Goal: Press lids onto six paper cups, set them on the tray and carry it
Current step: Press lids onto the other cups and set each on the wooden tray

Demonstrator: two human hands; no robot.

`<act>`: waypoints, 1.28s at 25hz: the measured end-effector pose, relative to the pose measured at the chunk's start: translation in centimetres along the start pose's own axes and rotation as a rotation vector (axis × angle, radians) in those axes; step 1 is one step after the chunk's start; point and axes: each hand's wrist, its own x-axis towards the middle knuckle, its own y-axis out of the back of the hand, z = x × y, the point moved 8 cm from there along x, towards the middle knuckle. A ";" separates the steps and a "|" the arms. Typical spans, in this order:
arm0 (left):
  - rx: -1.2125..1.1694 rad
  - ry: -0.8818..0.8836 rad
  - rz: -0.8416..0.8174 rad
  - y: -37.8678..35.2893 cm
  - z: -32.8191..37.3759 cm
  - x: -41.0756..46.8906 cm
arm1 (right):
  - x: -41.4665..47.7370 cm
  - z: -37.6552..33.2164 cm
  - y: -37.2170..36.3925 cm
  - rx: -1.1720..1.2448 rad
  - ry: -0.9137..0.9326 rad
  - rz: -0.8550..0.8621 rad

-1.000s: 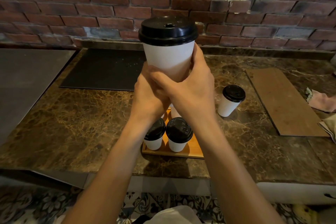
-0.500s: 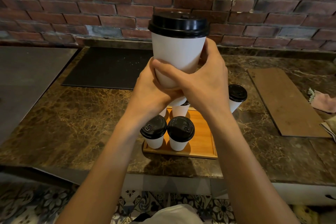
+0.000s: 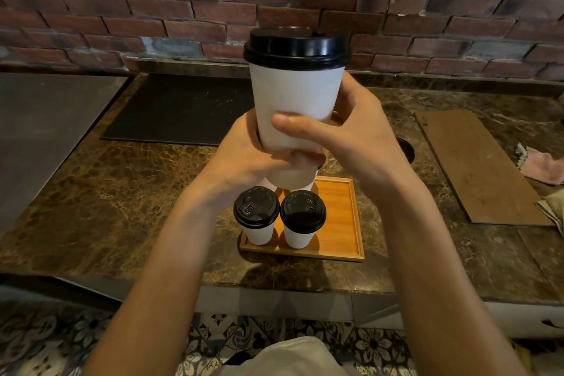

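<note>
I hold a white paper cup (image 3: 294, 94) with a black lid (image 3: 296, 46) upright, high above the counter. My left hand (image 3: 244, 159) wraps its lower left side and my right hand (image 3: 354, 137) wraps its lower right, thumb across the front. Below it lies a wooden tray (image 3: 338, 223) with two lidded cups at its near left: one (image 3: 256, 214) and another (image 3: 302, 217) beside it. More cups behind them are mostly hidden by my hands. A further lidded cup (image 3: 407, 149) on the counter peeks out past my right wrist.
The dark marble counter (image 3: 122, 192) runs to a brick wall. A black mat (image 3: 180, 110) lies at the back left, a brown board (image 3: 476, 162) at the right, and cloths (image 3: 543, 168) at the far right edge. Patterned floor tiles show below.
The held cup has shifted to the right and a little closer to the camera. More of the tray's bare right side shows, and my right wrist now covers most of the lone counter cup.
</note>
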 end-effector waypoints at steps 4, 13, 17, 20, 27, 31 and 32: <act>0.083 -0.023 0.096 0.3 0.3 0.3 | 0.2 -0.5 -0.2 -0.086 0.010 0.038; 0.186 -0.038 0.343 0.1 0.2 0.5 | 0.1 0.0 -0.4 -0.201 -0.039 0.229; 0.215 -0.018 0.393 0.1 -0.5 0.5 | -0.6 0.3 -0.5 -0.200 -0.046 0.320; 0.191 -0.011 0.396 0.1 -0.8 0.4 | -0.6 0.5 -0.5 -0.181 -0.050 0.346; 0.156 -0.018 0.353 0.1 -0.5 0.4 | -0.2 0.4 -0.1 -0.083 -0.011 0.308; 0.097 -0.024 0.279 0.0 -0.4 0.4 | 0.1 0.6 0.1 -0.030 -0.005 0.253; 0.099 -0.023 0.261 0.1 -0.3 0.3 | 0.1 0.7 0.1 -0.012 -0.012 0.239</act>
